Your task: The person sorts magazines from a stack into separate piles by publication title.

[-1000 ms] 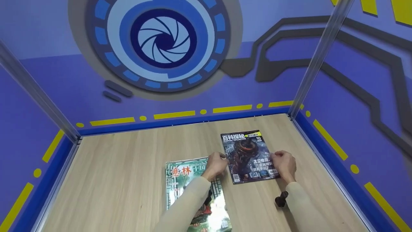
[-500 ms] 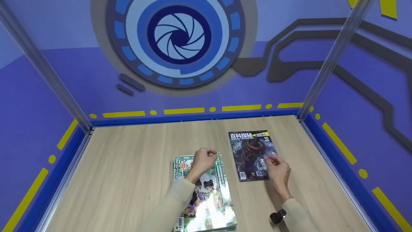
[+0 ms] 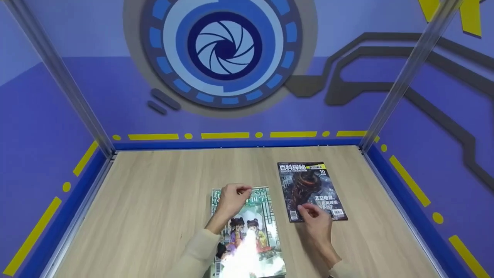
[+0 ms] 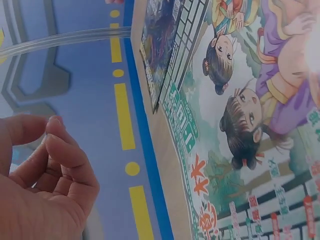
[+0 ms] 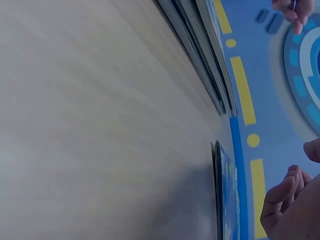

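A dark magazine point(image 3: 307, 189) with a yellow corner lies flat at the back right of the table. To its left, nearer me, a stack of magazines with a green illustrated cover point(image 3: 252, 216) lies with a bright glare on it. My left hand point(image 3: 231, 200) hovers over the stack's upper edge; in the left wrist view its fingers point(image 4: 75, 160) are loosely curled, thumb close to the index finger, with nothing between them. My right hand point(image 3: 318, 224) overlaps the dark magazine's lower edge, fingers loosely bent and holding nothing. From the right wrist, the stacked magazines' edges point(image 5: 200, 55) show.
The wooden tabletop point(image 3: 154, 216) spreads left and in front of the magazines. Blue-purple panels point(image 3: 216, 127) with yellow dashes enclose the back and both sides, with metal posts point(image 3: 405, 77) at the corners.
My left hand has left the dark magazine's left edge and moved left over the stack. My right hand has come off its right edge, moving left and toward me. The magazines stay put.
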`<state>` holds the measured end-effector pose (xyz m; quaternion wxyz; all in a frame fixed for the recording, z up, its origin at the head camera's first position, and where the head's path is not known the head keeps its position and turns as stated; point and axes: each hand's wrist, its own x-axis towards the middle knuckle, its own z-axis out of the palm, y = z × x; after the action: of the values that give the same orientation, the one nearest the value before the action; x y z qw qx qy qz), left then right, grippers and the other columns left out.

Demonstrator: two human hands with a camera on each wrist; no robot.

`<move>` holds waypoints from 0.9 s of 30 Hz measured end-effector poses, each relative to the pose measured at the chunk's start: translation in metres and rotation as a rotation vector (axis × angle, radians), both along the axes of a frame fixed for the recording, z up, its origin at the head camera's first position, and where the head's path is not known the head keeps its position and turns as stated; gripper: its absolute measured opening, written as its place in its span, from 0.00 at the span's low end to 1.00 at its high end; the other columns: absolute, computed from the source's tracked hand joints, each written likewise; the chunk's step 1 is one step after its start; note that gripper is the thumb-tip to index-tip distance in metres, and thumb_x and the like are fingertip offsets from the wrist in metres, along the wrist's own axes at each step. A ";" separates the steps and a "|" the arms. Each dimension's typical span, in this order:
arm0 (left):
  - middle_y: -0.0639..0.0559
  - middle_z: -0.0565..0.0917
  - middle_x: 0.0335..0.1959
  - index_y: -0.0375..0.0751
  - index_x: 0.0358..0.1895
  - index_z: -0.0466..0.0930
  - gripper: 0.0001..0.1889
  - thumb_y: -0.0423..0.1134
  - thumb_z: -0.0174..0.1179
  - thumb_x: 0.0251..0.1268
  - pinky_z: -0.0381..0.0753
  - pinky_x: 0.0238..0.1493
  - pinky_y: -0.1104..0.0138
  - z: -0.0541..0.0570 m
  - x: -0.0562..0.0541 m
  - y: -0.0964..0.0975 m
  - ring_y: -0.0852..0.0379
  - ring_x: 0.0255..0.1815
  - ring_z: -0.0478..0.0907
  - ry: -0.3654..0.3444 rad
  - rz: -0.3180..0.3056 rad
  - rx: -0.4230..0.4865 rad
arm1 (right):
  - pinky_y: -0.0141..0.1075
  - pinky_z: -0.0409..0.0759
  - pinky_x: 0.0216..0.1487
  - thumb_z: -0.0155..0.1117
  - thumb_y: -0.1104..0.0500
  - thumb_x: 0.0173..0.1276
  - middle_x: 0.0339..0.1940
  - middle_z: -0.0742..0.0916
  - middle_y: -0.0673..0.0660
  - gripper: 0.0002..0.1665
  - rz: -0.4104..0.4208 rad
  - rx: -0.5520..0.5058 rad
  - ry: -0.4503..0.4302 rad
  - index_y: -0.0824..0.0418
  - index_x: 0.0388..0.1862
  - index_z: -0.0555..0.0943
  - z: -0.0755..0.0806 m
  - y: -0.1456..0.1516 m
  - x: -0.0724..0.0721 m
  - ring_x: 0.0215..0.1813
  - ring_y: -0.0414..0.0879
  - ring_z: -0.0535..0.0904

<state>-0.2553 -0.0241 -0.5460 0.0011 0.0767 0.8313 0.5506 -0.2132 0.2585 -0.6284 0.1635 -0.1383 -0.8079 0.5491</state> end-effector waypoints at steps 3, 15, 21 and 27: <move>0.47 0.90 0.34 0.34 0.47 0.92 0.10 0.36 0.64 0.78 0.78 0.33 0.72 -0.002 0.007 -0.012 0.61 0.31 0.81 0.007 -0.002 0.031 | 0.27 0.76 0.36 0.77 0.58 0.73 0.36 0.88 0.56 0.12 0.025 -0.017 -0.023 0.66 0.48 0.91 -0.001 -0.011 0.008 0.36 0.38 0.79; 0.47 0.89 0.33 0.33 0.44 0.91 0.07 0.34 0.68 0.74 0.77 0.32 0.74 -0.025 0.044 -0.063 0.59 0.31 0.79 -0.012 0.016 -0.004 | 0.28 0.77 0.36 0.80 0.58 0.68 0.33 0.89 0.54 0.13 0.127 -0.002 -0.124 0.66 0.46 0.92 -0.004 -0.036 0.024 0.33 0.38 0.79; 0.48 0.88 0.31 0.32 0.43 0.91 0.07 0.34 0.69 0.73 0.76 0.31 0.74 -0.037 0.052 -0.077 0.60 0.30 0.79 -0.041 0.013 -0.014 | 0.29 0.76 0.36 0.81 0.58 0.67 0.32 0.87 0.53 0.14 0.145 0.031 -0.167 0.65 0.46 0.92 -0.006 -0.040 0.029 0.34 0.38 0.78; 0.52 0.86 0.28 0.37 0.37 0.91 0.05 0.35 0.71 0.72 0.74 0.28 0.73 -0.045 0.058 -0.091 0.61 0.27 0.78 -0.086 0.005 -0.049 | 0.28 0.77 0.35 0.83 0.55 0.65 0.31 0.89 0.52 0.16 0.172 0.073 -0.196 0.65 0.45 0.92 -0.011 -0.045 0.035 0.33 0.38 0.80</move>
<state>-0.1968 -0.1155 -0.5913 0.0374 0.0506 0.8438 0.5330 -0.1786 0.2136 -0.6389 0.0409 -0.1155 -0.8484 0.5149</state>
